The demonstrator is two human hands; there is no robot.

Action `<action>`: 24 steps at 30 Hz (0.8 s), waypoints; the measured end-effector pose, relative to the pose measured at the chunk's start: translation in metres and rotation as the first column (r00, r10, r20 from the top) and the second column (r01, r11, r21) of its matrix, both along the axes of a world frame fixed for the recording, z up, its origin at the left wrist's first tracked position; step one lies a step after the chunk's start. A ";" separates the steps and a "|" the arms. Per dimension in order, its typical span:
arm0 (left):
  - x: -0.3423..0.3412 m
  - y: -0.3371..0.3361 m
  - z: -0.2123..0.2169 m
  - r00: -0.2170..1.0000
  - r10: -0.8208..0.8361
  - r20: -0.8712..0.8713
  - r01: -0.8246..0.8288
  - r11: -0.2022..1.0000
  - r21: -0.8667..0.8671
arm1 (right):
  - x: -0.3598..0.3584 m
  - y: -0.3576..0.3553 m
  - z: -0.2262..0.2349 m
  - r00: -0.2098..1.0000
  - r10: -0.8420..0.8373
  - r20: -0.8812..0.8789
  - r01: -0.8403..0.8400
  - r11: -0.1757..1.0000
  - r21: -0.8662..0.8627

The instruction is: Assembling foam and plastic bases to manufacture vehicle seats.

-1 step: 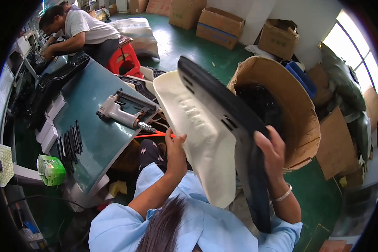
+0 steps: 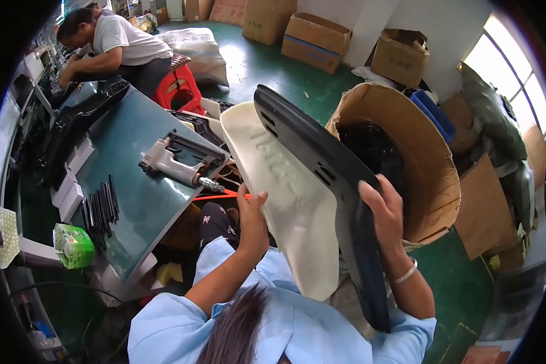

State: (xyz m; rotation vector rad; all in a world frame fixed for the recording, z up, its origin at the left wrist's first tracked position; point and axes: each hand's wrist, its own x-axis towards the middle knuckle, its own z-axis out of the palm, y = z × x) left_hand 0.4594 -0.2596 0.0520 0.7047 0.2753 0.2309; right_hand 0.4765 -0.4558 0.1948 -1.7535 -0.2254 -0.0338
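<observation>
My left hand (image 2: 252, 219) grips the left edge of a cream moulded foam seat pad (image 2: 285, 194), its thumb and fingers closed on the rim. A long, curved black plastic seat base (image 2: 321, 148) with small slots stands tilted beside the pad, covering part of its right side. Fingers of my right hand (image 2: 384, 209) are wrapped round the base's right edge; their tips are partly hidden. On the table left of the pad lies a grey pneumatic staple gun (image 2: 173, 162), its orange hose (image 2: 209, 197) running toward my left hand.
The green-topped table (image 2: 133, 133) carries several thin black strips (image 2: 100, 209), white blocks (image 2: 67, 188) and a black moulded part (image 2: 82, 127). A green packet (image 2: 74, 246) sits at its near left. To the right stands a round cardboard container (image 2: 434, 182) holding black material. A person (image 2: 124, 45) works at far left.
The black seat base and my right hand have shifted slightly left, and the base has turned to show more of its slotted face. My left hand and the foam pad have barely moved.
</observation>
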 end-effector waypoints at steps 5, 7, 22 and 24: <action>0.026 0.011 0.026 1.000 0.005 -0.025 -0.002 0.996 0.092 | 0.036 0.034 -0.009 0.992 0.030 0.122 -0.023 0.998 -0.056; 0.049 0.021 0.035 0.997 -0.018 -0.078 0.024 0.996 0.080 | 0.064 0.047 -0.004 0.971 0.048 0.232 -0.025 0.995 -0.098; 0.141 0.082 0.034 0.978 0.144 0.151 -0.126 0.985 -0.120 | 0.042 0.075 0.011 0.802 0.114 0.587 0.053 0.964 -0.259; 0.133 0.076 0.025 0.965 0.118 0.234 -0.085 0.986 -0.146 | 0.031 0.080 -0.021 0.642 0.165 0.749 0.119 0.943 -0.311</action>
